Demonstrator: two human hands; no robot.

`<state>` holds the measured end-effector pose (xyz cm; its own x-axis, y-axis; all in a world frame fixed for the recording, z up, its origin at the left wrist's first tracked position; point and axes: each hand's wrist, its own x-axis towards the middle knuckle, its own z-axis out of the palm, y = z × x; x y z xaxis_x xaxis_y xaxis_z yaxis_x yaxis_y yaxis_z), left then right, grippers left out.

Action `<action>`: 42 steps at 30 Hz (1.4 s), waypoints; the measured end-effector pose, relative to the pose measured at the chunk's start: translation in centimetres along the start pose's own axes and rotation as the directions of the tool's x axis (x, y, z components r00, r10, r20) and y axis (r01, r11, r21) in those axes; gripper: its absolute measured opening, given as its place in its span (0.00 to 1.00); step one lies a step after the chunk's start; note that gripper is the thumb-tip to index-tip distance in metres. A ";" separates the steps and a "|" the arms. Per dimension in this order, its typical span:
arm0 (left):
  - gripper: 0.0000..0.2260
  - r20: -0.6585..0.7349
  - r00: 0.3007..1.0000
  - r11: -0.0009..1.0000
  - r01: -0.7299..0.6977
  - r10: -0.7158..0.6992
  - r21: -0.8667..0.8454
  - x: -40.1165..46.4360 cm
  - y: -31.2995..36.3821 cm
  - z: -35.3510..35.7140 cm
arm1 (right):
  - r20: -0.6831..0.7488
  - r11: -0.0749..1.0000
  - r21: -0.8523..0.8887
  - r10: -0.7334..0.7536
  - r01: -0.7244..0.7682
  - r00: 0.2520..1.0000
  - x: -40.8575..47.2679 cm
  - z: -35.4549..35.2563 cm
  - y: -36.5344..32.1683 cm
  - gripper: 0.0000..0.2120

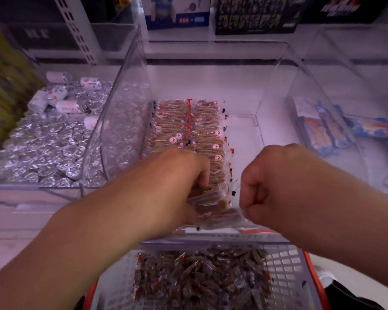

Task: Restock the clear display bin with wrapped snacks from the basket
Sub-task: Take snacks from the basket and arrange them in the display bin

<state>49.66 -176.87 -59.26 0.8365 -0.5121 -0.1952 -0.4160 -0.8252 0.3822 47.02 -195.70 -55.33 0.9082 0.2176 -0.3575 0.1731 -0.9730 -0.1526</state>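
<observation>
Fingers (pixel 203 175) of the left hand (pixel 179 175) curl down around a bundle of snacks (pixel 207 202) at the near end of the bin (pixel 130 90), while the right hand (pixel 267 182) is closed as a fist just beside the bundle, on its right; it seems to pinch a wrapper edge, but I cannot tell this for sure. Nearest to the person, below both forearms, the basket (pixel 285 265) holds a loose heap of the same snacks, so the supply lies behind and under the hands, and the left hand is the one already on the goods. The held bundle lies with its long axis left to right, the same way as the packets stacked in the bin. Further in, these packets form two neat columns that run away from the person along the left part of the bin floor. The right part of the floor is bare, and I judge that the next packets must go there or on top of the near rows. Beyond, at the left, a neighbour bin holds foil sweets (pixel 47 139), and at the right blue packets (pixel 318 130) lie in another.
</observation>
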 end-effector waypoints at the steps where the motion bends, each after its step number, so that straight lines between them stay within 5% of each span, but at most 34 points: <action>1: 0.19 0.002 1.000 1.000 0.005 -0.005 -0.012 -0.1 -0.4 -0.1 | -0.026 1.000 0.004 0.008 -0.008 1.000 0.1 0.7 0.1 0.07; 7: 0.24 -0.050 0.996 0.994 -0.072 0.069 -0.078 -0.2 -1.1 0.0 | -0.116 0.999 0.048 0.012 -0.006 0.993 1.1 2.7 0.9 0.13; 14: 0.17 0.066 0.992 0.994 -0.108 0.108 -0.005 0.1 -0.5 -0.1 | -0.073 0.998 0.047 0.040 -0.037 0.997 1.4 3.1 0.5 0.18; 18: 0.27 0.059 0.998 0.996 -0.043 0.038 0.074 -0.1 0.2 -0.5 | -0.079 0.995 0.069 0.076 -0.070 0.994 1.3 2.8 0.2 0.22; 21: 0.26 0.068 0.997 0.986 -0.036 0.025 0.165 0.3 0.8 -0.4 | -0.044 0.994 0.100 0.057 -0.052 0.997 1.6 2.6 0.2 0.16; 24: 0.24 0.062 0.997 0.970 -0.055 0.041 0.238 0.3 0.9 -0.2 | -0.003 0.991 0.133 0.005 -0.005 1.000 1.1 1.8 0.1 0.24; 29: 0.20 0.083 0.996 0.972 -0.039 0.020 0.232 0.1 0.7 -0.2 | -0.040 0.940 0.339 -0.029 0.040 0.999 0.2 0.7 0.4 0.14; 34: 0.19 0.097 0.995 0.963 -0.033 0.007 0.267 0.2 1.0 -0.3 | 0.070 0.955 0.296 -0.008 -0.013 0.998 0.5 1.1 0.2 0.13; 39: 0.18 0.100 0.995 0.967 -0.047 0.022 0.251 0.2 1.1 -0.3 | 0.090 0.971 0.239 0.005 -0.027 0.996 0.6 1.2 -0.7 0.23; 42: 0.17 0.068 0.997 0.967 -0.053 0.037 0.249 0.2 1.0 -0.5 | 0.080 0.980 0.197 0.004 -0.020 0.997 1.0 1.2 -1.0 0.18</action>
<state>49.54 -177.67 -58.50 0.7945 -0.5572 -0.2415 -0.5354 -0.8304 0.1546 47.29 -194.39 -56.59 0.8757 0.2190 -0.4304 0.0767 -0.9430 -0.3238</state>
